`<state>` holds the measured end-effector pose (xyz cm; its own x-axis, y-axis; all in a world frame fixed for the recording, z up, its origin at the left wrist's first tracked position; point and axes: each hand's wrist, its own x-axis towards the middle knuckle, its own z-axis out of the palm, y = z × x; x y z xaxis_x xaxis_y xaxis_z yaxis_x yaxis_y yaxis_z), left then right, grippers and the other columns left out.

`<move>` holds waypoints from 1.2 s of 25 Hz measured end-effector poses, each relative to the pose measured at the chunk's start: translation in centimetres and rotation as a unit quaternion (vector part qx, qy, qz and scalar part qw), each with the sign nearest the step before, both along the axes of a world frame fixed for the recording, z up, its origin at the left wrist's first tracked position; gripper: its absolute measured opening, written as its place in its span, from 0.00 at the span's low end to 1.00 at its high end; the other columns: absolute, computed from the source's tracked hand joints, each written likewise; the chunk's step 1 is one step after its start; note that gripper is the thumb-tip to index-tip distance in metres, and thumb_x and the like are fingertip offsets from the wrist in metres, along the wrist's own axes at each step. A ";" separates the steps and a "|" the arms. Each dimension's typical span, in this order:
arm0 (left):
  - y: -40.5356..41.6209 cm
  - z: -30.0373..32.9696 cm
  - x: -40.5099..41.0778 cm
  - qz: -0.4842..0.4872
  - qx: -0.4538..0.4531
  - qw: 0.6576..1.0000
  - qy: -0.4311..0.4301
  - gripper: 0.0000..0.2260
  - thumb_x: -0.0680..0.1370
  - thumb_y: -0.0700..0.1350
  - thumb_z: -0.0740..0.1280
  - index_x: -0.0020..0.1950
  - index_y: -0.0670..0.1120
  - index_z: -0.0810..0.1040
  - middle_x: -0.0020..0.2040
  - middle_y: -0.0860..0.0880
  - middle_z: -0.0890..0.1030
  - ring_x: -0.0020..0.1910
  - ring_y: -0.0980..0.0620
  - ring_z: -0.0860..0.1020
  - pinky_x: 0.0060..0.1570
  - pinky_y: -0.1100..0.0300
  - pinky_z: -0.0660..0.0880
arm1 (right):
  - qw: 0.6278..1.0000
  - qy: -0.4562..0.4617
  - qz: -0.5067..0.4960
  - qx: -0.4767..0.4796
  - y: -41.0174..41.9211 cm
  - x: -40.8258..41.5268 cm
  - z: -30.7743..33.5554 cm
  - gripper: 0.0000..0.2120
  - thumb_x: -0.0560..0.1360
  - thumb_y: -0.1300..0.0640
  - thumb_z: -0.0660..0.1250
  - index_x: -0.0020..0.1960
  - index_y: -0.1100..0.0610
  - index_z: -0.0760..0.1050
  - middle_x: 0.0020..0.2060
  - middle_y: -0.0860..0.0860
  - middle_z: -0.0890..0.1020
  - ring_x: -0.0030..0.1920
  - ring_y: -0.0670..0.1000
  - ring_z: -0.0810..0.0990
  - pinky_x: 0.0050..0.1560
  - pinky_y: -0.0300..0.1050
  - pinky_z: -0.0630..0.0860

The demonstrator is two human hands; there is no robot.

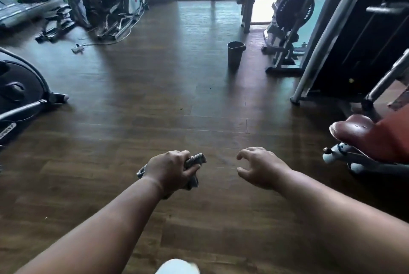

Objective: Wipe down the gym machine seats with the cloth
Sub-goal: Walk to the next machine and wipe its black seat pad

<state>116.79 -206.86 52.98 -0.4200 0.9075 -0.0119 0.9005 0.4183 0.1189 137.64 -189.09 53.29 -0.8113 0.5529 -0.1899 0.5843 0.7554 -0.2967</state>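
My left hand is out in front of me, fingers curled tight around the cloth, a grey bunched wad poking out past my knuckles and hanging a little below my palm. My right hand floats beside it, holding nothing, fingers spread and loosely bent, well apart from the cloth. Both hang over the brown wooden floor. Off to my right sits the red seat of a machine, its padded nose pointing toward me, near my right hand but not touched. Straight ahead, farther off, a dark bucket stands upright on the floor. An exercise bike sits at my left edge.
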 end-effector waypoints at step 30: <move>82.4 3.6 -21.2 -0.132 0.025 0.991 -0.018 0.22 0.74 0.71 0.57 0.51 0.55 0.76 0.49 0.55 0.82 0.48 0.50 0.81 0.45 0.55 0.76 | 0.994 0.022 -0.104 0.021 76.6 -18.8 2.7 0.21 0.76 0.42 0.63 0.67 0.47 0.73 0.67 0.45 0.75 0.69 0.49 0.69 0.69 0.47 0.64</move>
